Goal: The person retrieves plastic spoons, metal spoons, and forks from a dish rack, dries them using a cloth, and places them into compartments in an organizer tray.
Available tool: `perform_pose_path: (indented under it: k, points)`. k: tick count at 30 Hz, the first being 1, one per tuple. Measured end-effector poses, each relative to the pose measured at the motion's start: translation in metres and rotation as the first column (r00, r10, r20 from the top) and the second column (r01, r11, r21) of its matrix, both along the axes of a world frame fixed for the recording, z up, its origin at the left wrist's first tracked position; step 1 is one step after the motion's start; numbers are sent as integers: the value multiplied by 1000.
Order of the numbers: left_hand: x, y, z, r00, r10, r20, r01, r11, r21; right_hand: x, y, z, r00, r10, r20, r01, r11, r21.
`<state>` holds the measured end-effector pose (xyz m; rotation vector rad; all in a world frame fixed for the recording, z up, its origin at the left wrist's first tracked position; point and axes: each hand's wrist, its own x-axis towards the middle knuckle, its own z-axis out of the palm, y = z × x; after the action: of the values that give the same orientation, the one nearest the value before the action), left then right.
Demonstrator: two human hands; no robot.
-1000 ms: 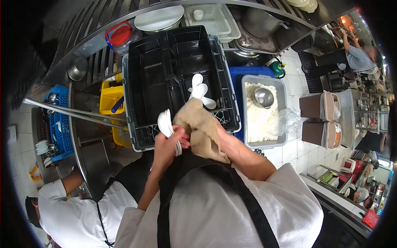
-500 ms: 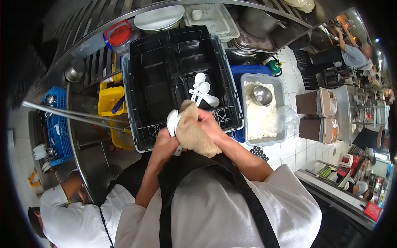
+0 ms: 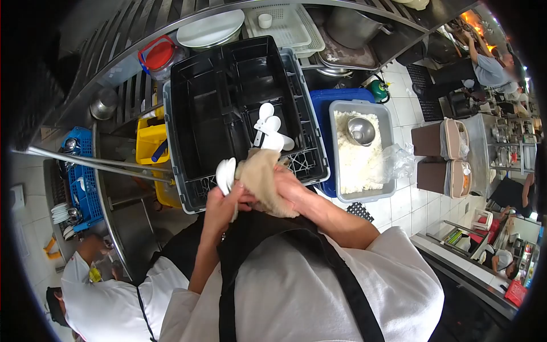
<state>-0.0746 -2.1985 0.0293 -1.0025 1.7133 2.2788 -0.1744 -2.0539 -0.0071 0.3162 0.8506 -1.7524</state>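
Note:
My left hand (image 3: 221, 206) is closed round several white soup spoons (image 3: 226, 174), their bowls together and pointing up. A tan cloth (image 3: 261, 181) is bunched in my right hand (image 3: 289, 187), whose fingers are partly hidden by it. Just past the cloth's upper edge shows another white spoon bowl (image 3: 273, 141); whether the cloth holds it or it lies loose, I cannot tell. Beyond my hands is a black divided cutlery tray (image 3: 199, 108), with several white spoons (image 3: 266, 112) lying crossed in its near right compartment.
The tray rests on a grey crate (image 3: 174, 165). To the right stands a grey tub (image 3: 364, 196) of white rice-like food with a metal bowl (image 3: 360, 131). A blue basket (image 3: 85, 188) and a co-worker (image 3: 114, 296) are at left. Metal rods (image 3: 97, 158) reach toward the crate.
An additional white spoon bowl now shows beside the spoons in the tray, above the cloth. My left hand has moved slightly left with its spoons. Flames have grown at the far stove.

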Motion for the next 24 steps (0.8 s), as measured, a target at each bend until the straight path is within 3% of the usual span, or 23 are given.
perform_pose_path:
  k: [2, 5, 7, 9, 11, 13, 14, 15, 17, 18, 20, 23, 24]
  points:
    - [6, -13, 7, 999, 12, 32, -11, 1000, -27, -14, 3, -6, 989, -95, -111, 93, 995, -18]
    - [12, -21, 15, 996, 52, 71, -52, 999, -5, -20, 7, -5, 983, -148, -112, 142, 988, -55]
    - [10, -25, 21, 992, 123, -40, -114, 977, 180, -15, 8, 4, 978, -207, -27, 206, 978, -39]
    - [12, -30, 22, 993, 108, -55, -92, 968, 233, -1, 14, 8, 974, -177, 145, 193, 976, -105]
    - [10, -30, 27, 997, 79, 1, -77, 966, 245, 13, 10, 16, 976, -199, 84, 200, 980, -4]
    - [10, -34, 26, 999, 37, 7, -37, 955, 295, 19, 5, 25, 998, -65, -27, 64, 997, -41]
    - [10, -33, 23, 998, -63, 0, 61, 958, 279, 23, -4, 4, 971, -25, -240, 14, 999, -45]
    - [7, -29, 25, 986, -168, -5, 163, 950, 265, 15, -5, 21, 949, 165, -267, -176, 984, -17]
    - [4, -27, 24, 960, -280, 2, 270, 927, 261, 0, -24, 22, 701, 201, -685, -184, 978, 99]
    - [6, -31, 14, 971, -238, -14, 236, 952, 195, 0, -23, 23, 698, 196, -688, -176, 979, 101]
    - [7, -38, 21, 989, -145, 6, 142, 978, 152, -1, -24, 24, 890, -51, -452, 90, 994, 65]
    - [8, -38, 16, 978, -205, -34, 205, 979, 16, 8, -32, 11, 864, -153, -480, 210, 975, 67]
    - [7, -30, 12, 984, -152, -91, 151, 988, -9, 6, -32, 12, 897, -205, -392, 249, 966, 67]
